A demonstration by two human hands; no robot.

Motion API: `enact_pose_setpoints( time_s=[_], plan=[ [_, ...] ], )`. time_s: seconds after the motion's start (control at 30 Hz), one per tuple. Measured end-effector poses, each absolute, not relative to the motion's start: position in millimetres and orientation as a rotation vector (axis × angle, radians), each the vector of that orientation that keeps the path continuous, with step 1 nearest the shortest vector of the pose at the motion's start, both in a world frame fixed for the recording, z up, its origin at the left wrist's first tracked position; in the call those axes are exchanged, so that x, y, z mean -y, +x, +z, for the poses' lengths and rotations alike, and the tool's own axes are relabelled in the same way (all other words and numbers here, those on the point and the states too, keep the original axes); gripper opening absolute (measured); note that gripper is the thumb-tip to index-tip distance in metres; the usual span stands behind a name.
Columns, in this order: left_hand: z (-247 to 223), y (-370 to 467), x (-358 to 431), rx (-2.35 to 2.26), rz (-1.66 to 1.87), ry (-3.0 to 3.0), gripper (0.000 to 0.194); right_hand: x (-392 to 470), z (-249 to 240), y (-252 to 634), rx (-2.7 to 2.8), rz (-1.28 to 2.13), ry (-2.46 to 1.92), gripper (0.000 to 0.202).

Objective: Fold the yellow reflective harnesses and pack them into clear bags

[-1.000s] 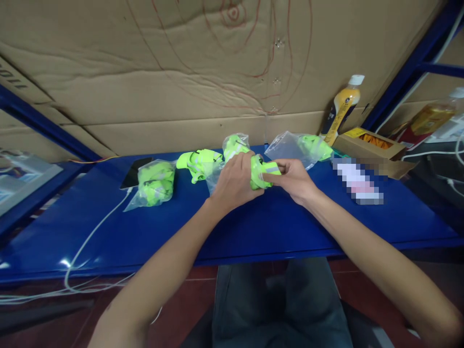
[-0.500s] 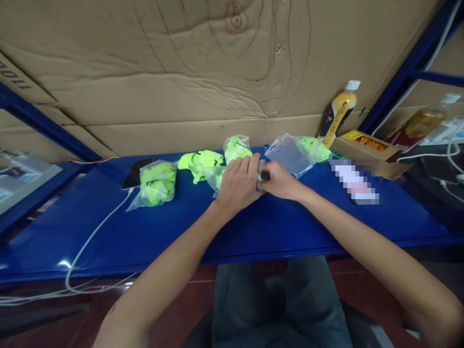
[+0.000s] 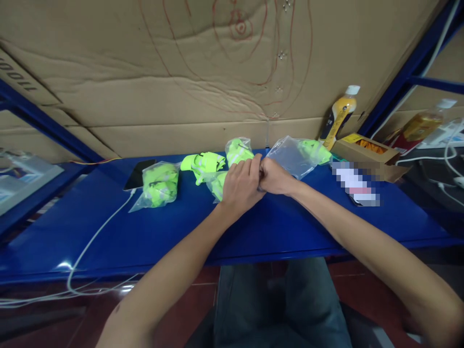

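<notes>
My left hand (image 3: 241, 185) is closed over a clear plastic bag (image 3: 216, 184) with a neon yellow-green folded item inside. Only the bag's left end shows; the rest is under my palm. Pressed against my left fingers, my right hand (image 3: 277, 176) is curled shut at the bag's right edge, its fingertips mostly hidden. Just behind the hands sits another filled bag (image 3: 239, 150). Left of it lies a loose neon yellow-green fabric piece (image 3: 203, 166) with pale strips. To the right is a partly filled clear bag (image 3: 290, 155).
A filled bag (image 3: 160, 186) lies at left against a dark phone (image 3: 139, 175) with a white cable (image 3: 92, 233). At right stand a yellow bottle (image 3: 339, 118) and an open cardboard box (image 3: 369, 153), near a blurred-out phone (image 3: 357, 186). Cardboard (image 3: 181, 104) walls the back of the blue table (image 3: 174, 232).
My right hand has turned and closed in against my left fingers, covering the bag edge that showed between them. The view has shifted slightly; the other things lie as before.
</notes>
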State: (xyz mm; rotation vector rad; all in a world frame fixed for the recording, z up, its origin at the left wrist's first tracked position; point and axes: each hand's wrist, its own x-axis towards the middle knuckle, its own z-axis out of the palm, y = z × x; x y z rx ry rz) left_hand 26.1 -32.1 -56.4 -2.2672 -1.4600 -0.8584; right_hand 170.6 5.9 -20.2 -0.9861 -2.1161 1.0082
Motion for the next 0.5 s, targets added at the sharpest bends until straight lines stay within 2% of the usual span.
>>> enact_pose_setpoints(
  time_s=[0.1, 0.2, 0.23, 0.3, 0.37, 0.43, 0.5],
  plan=[
    [-50.6, 26.2, 30.7, 1.435, -0.994, -2.280, 0.088, -14.1, -16.8, 177.3, 2.085, 1.215, -0.909, 0.021],
    [-33.1, 17.3, 30.1, 1.293, -1.162, -2.447, 0.112, -22.4, -10.7, 190.9, 1.914, 1.439, -0.820, 0.008],
    [-25.7, 11.7, 29.6, 1.272, -1.223, -2.490, 0.112, -24.6, -8.4, 196.4, 1.864, 1.492, -0.812, 0.017],
    [-11.7, -1.1, 27.9, 1.357, -1.346, -2.491, 0.100, -28.0, -3.5, 208.0, 1.816, 1.562, -0.827, 0.040],
    [-2.3, -11.5, 25.8, 1.565, -1.418, -2.540, 0.080, -30.2, 1.2, 218.2, 1.842, 1.601, -0.833, 0.055],
    [0.3, -15.3, 24.2, 1.738, -1.423, -2.784, 0.063, -31.9, 5.2, 224.3, 1.918, 1.642, -0.812, 0.059],
    [-2.9, -12.4, 23.1, 1.798, -1.549, -3.012, 0.048, -33.4, 8.8, 225.3, 1.998, 1.629, -0.769, 0.054]
  ],
)
